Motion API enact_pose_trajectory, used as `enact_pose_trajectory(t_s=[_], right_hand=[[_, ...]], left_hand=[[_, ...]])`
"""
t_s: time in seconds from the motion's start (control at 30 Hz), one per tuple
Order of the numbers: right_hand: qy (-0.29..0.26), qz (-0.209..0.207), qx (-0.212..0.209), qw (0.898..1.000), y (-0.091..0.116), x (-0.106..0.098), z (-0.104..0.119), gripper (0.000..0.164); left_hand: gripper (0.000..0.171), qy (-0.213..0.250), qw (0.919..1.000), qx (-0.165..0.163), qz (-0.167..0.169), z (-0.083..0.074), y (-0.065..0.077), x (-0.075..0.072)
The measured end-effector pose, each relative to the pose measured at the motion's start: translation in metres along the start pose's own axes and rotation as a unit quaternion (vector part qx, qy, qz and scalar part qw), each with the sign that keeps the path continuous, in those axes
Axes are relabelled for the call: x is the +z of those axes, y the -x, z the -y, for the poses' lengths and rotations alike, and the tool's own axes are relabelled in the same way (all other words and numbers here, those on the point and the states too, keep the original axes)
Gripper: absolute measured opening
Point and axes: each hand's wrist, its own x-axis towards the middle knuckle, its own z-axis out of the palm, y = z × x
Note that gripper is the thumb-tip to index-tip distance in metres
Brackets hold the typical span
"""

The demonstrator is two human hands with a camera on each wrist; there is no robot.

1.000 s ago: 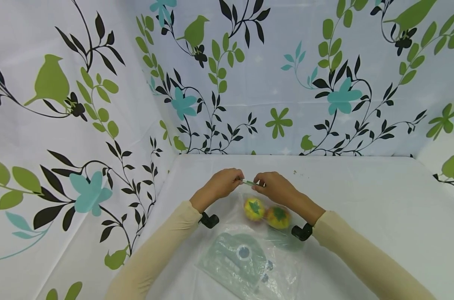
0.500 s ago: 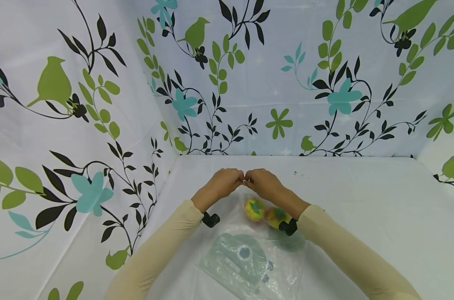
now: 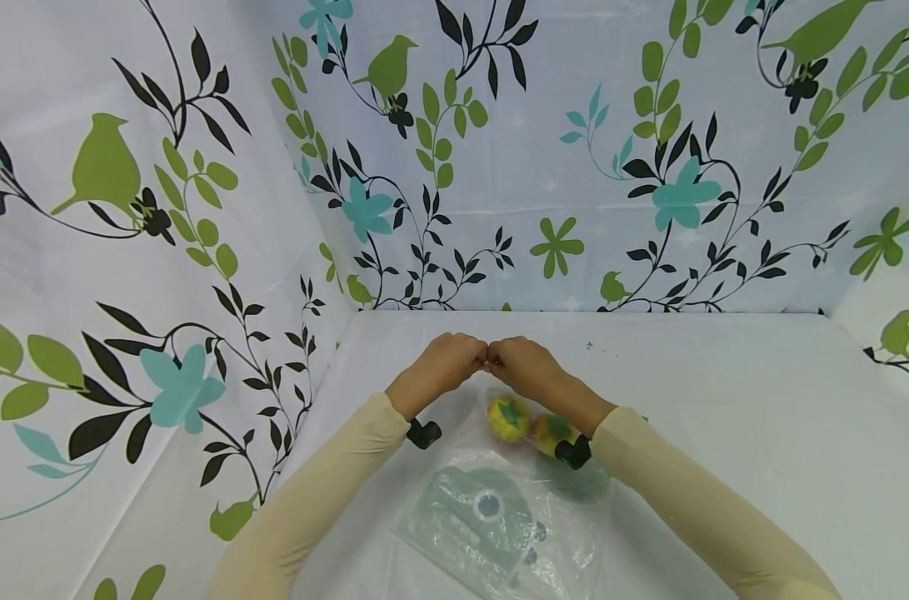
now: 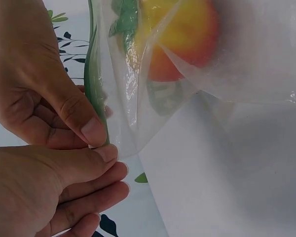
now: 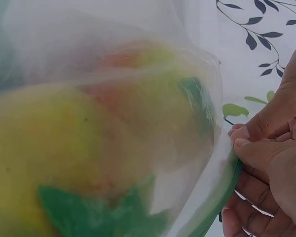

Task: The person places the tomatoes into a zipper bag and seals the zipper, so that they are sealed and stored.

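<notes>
A clear zip bag (image 3: 566, 542) with a green zip strip (image 4: 92, 74) lies toward me. My left hand (image 3: 450, 362) pinches the end of the strip at the bag's corner between thumb and fingers. Right beside it, my right hand (image 3: 529, 365) pinches the same strip, its thumb lying along it in the left wrist view. The two thumb tips meet there. Inside the bag sit two round yellow-and-red fruits, one (image 3: 508, 418) at the left and one (image 3: 551, 432) partly hidden by the right wrist camera. Both have green leaf shapes on top.
Pale green printing (image 3: 461, 517) shows on the lower part of the bag. The bag rests on a white table (image 3: 739, 433). A patterned curtain with birds and leaves (image 3: 544, 167) rises behind the table and along its left side.
My right hand has moved left along the zip strip until it meets the left hand, covering the stretch that showed between them. My left hand has stayed nearly in place.
</notes>
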Motion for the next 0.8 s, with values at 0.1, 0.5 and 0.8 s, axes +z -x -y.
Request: enact_pose_trajectory(t_s=[0.1,0.5,0.8], right_hand=[[-0.008,0.004,-0.006,1.0,0.001,-0.001,0.0,0.013],[-0.018,0.018,-0.02,0.999,0.006,-0.003,-0.002,0.012],[-0.017,0.044,-0.003,0.999,0.012,-0.006,-0.012,0.012]], left_hand=[[0.013,0.007,1.0,-0.005,0.002,0.0,0.001,0.0],[0.011,0.025,0.9995,-0.014,0.015,0.003,0.003,0.005],[0.011,0.027,0.9986,-0.025,0.037,0.004,0.004,0.002]])
